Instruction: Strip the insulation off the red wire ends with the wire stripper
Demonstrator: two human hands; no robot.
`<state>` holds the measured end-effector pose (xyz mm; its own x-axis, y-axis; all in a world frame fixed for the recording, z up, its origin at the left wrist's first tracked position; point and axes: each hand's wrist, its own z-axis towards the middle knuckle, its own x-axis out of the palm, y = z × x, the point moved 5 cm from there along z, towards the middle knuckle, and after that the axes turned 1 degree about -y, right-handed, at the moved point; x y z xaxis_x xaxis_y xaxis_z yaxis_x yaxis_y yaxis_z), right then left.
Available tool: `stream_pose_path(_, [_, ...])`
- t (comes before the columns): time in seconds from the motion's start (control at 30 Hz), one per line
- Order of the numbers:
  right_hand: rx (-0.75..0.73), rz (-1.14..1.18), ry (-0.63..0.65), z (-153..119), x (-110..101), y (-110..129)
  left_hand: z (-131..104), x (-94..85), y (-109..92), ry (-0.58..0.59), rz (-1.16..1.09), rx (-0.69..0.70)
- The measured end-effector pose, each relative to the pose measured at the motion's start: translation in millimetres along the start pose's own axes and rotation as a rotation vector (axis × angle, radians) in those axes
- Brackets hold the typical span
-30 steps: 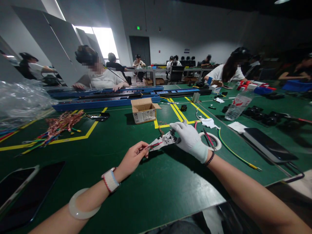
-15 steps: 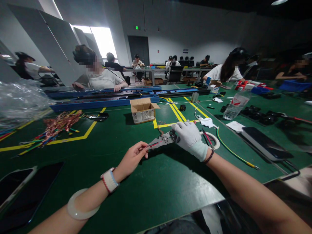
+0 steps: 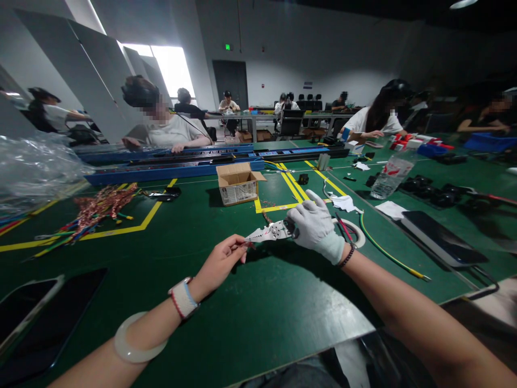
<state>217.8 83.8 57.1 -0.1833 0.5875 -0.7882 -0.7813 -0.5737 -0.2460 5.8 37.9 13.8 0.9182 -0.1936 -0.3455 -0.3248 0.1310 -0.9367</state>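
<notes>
My right hand [image 3: 317, 223], in a pale glove, is closed around the handles of a silver wire stripper [image 3: 275, 231]. Its toothed jaws point left, and the glove hides most of the handles. At the jaw tips my bare left hand [image 3: 226, 258] has its fingers pinched together on a short red wire [image 3: 250, 245], whose end shows just below the jaws. Whether the wire touches the jaws I cannot tell.
An opened cardboard box [image 3: 238, 188] stands beyond the stripper. Left lies a bundle of copper-ended wires [image 3: 103, 213]. To the right are a tape roll [image 3: 356, 233], a green-yellow cable [image 3: 388, 258], a power bank-like block [image 3: 442, 237] and a water bottle [image 3: 390, 175]. Other people sit opposite.
The red wire lay along the stripper's jaws and now shows below them near my left fingers. My right index finger has lifted, and the jaws have turned slightly.
</notes>
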Motion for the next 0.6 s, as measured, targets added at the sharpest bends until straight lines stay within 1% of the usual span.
stream_pose_path(0.1, [0.011,-0.005,-0.004,0,2,-2,0,1.4,1,0.031,0.007,-0.002])
stream_pose_path(0.2, [0.025,-0.017,0.0,0,4,-2,1,4.6,1,0.096,0.014,-0.01])
stream_pose_path(0.27, [0.039,-0.024,0.019,-1,5,-3,2,6.9,3,0.136,0.003,-0.039])
stream_pose_path(0.33, [0.05,-0.028,0.073,0,8,-3,3,8.9,6,0.159,-0.046,-0.084])
stream_pose_path(0.47, [0.097,-0.011,0.236,1,14,0,2,14.9,11,0.22,-0.249,-0.171])
stream_pose_path(0.6, [0.123,0.052,0.327,2,17,6,-2,19.6,9,0.252,-0.421,-0.212])
